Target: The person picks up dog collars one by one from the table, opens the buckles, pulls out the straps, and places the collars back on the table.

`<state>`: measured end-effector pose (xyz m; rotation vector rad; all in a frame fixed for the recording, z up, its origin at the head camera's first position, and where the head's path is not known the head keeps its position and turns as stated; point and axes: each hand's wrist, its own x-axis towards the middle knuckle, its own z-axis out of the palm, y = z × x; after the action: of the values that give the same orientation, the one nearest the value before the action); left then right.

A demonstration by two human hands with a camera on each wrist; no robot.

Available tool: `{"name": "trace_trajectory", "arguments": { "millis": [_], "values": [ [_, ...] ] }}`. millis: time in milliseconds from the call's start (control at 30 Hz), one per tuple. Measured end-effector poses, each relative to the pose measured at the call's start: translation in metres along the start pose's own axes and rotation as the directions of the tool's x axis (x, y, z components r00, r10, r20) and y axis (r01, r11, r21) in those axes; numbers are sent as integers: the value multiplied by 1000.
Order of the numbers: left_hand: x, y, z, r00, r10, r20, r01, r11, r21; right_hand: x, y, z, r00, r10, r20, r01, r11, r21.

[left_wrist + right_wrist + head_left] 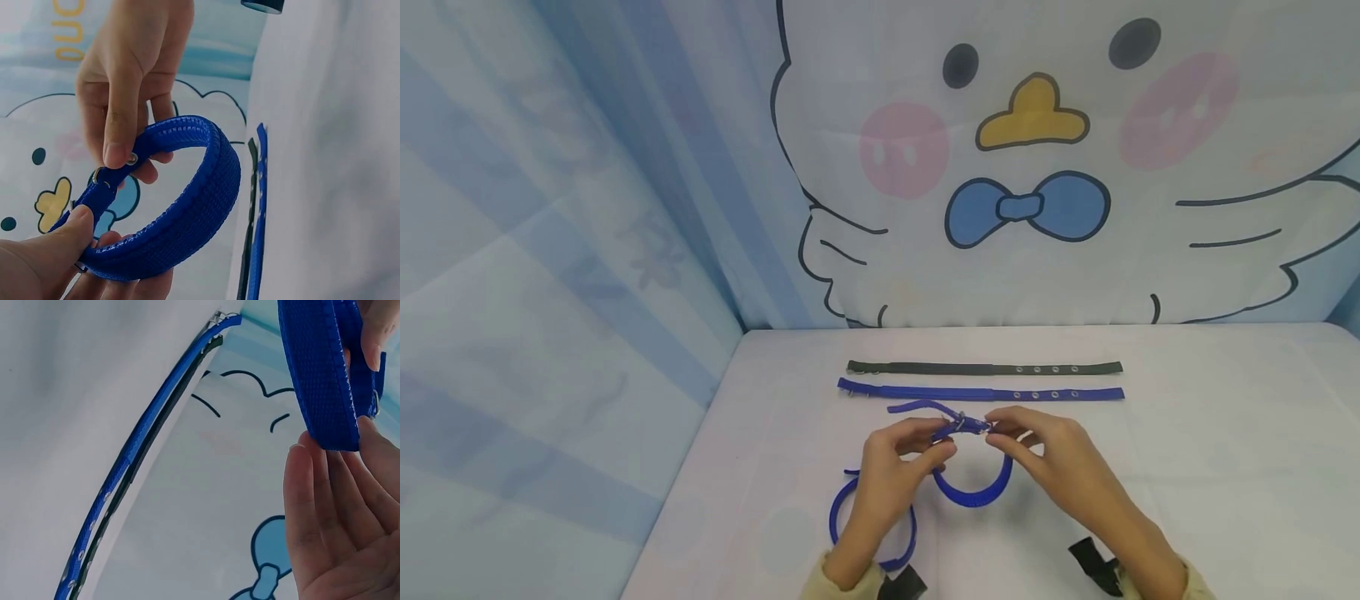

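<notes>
Head view: nearest, second blue loop (833, 515) lies on counter (1240, 442), partly hidden by left hand (891, 475). Left hand and right hand (1063, 458), thumbs against fingers, pinch looped blue collar (973, 499) near its metal fittings, loop hanging above counter. Broad stretch of counter runs right of right hand; left edge slants away beside pale-blue cloth (550, 350). Close past collar, limiting forward room, flat blue strap (940, 392) and dark green strap (940, 368) lie nearly parallel. Beyond far edge, cartoon-print backdrop (1037, 279) rises.
</notes>
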<state>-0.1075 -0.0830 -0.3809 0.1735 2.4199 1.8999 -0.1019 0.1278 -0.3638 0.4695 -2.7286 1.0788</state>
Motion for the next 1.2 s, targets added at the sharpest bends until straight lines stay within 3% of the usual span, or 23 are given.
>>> {"name": "trace_trajectory", "arguments": {
  "millis": [533, 733, 867, 1200],
  "values": [
    [-1, -1, -6, 996, -29, -88, 27, 999, -24, -4, 5, -2, 998, 54, -25, -54, 998, 26],
    [-2, -4, -4, 993, 26, -119, -27, 1000, -7, -5, 7, -1, 999, 42, -25, -41, 999, 27],
    [-3, -5, -4, 981, 50, -187, -52, 999, -6, -8, 9, -2, 998, 46, -50, -45, 999, 11],
    [-2, -10, -9, 945, 132, -298, -152, 987, -46, -15, 20, -10, 984, 176, -42, -173, 983, 53]
  ]
}}
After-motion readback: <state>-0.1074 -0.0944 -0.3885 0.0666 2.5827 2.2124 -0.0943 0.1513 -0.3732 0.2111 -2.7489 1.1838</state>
